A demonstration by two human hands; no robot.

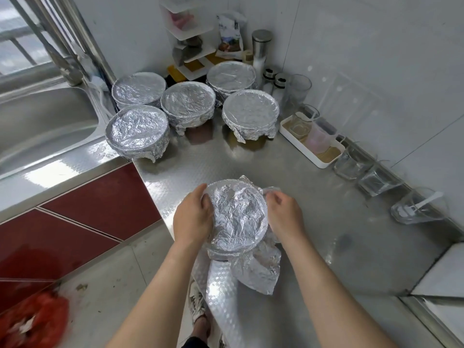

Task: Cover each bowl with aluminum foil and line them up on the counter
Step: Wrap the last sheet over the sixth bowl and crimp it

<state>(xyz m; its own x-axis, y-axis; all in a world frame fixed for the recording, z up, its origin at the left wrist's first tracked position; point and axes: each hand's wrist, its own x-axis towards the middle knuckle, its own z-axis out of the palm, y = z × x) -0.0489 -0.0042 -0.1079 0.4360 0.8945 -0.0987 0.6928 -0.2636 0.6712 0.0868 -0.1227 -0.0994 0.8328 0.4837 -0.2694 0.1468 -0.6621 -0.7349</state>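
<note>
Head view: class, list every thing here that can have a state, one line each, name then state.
near bowl, top covered, edges not yet tucked all round.
foil, over the near bowl, one flap loose on the near side.
left hand, gripping the bowl's left rim.
right hand, pinching the foil at the right rim.
five far bowls, fully wrapped, clustered by the sink.

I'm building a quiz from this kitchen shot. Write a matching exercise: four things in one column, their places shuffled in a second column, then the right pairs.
1. half-wrapped bowl
2. sink
3. white tray
4. steel canister

A. farthest back, behind the covered bowls
B. between left hand and right hand
C. far left of the view
D. right side, holding glass cups

Pairs: 1-B, 2-C, 3-D, 4-A
</note>
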